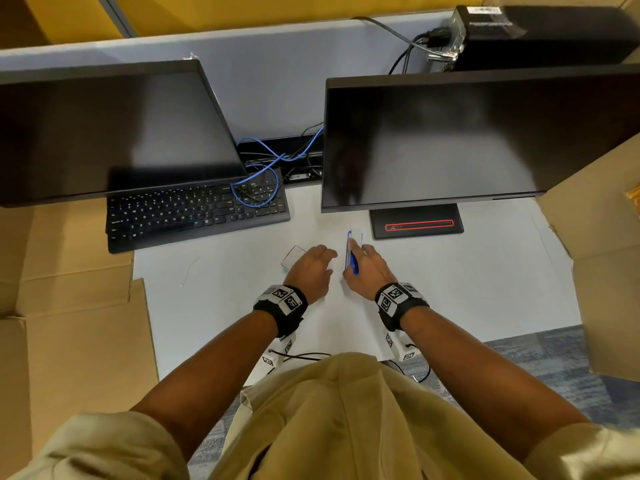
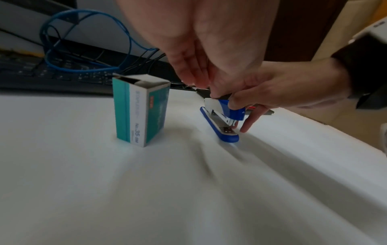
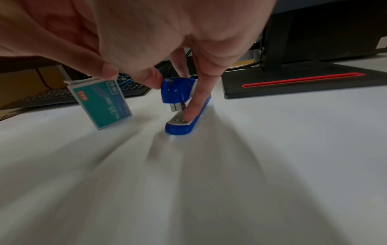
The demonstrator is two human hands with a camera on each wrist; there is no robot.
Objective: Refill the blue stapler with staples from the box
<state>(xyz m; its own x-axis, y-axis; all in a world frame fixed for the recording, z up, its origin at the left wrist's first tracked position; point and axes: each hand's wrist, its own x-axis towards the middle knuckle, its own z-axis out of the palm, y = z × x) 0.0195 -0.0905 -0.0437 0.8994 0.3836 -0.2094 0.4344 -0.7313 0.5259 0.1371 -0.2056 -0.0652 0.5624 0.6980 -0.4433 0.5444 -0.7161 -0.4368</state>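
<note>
A white desk carries everything, flanked by flattened cardboard on the left and a cardboard box flap on the right. Two dark monitors stand at the back, the left monitor over a black keyboard and the right monitor on a black stand base with a red outlined slot. A blue network cable loops between them across the keyboard's right end. Near the middle of the desk, just in front of the right monitor, the person's right hand grips the blue stapler: thumb and finger pinch its raised blue and white top, while another finger presses down on the metal plate of the base, which lies flat on the desk. The left hand hangs just beside it with relaxed fingers, its fingertips close to the rear of the stapler's top; whether they touch it I cannot tell. The teal staple box stands upright just left of the stapler, its top end open, apart from both hands.
</note>
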